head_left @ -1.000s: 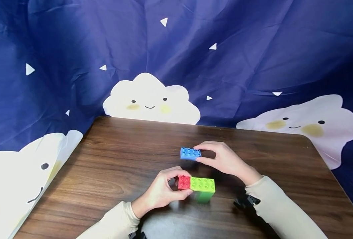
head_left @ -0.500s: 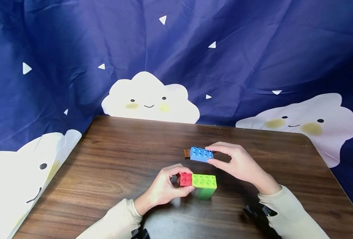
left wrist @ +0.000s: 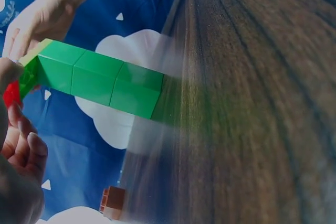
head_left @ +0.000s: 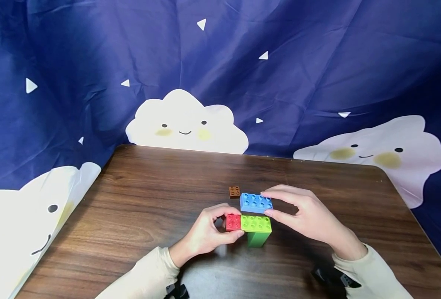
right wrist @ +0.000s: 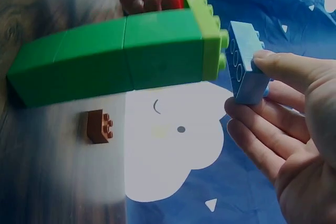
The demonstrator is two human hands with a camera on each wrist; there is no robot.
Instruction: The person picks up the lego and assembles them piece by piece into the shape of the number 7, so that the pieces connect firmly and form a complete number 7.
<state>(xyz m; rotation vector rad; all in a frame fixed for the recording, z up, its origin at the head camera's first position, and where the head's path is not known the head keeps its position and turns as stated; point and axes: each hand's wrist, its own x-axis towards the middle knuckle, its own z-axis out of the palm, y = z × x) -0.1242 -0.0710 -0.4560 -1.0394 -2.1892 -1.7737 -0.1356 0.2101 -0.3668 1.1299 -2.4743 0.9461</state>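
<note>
Green tower [right wrist: 110, 51] of three dark blocks stands upright on the wood table [head_left: 160, 178], lime brick [head_left: 256, 224] capping it; the person's left hand [head_left: 209, 232] pinches a red brick [head_left: 233, 222] flush at the lime one's left end, can't tell from here if they're joined. Right hand [head_left: 306, 214], at the tower's right, has a blue brick [head_left: 256, 203] between thumb and fingers, studs up, just above the tower's top and apart from it. Brown brick [head_left: 234, 191] sits on the table behind the tower.
</note>
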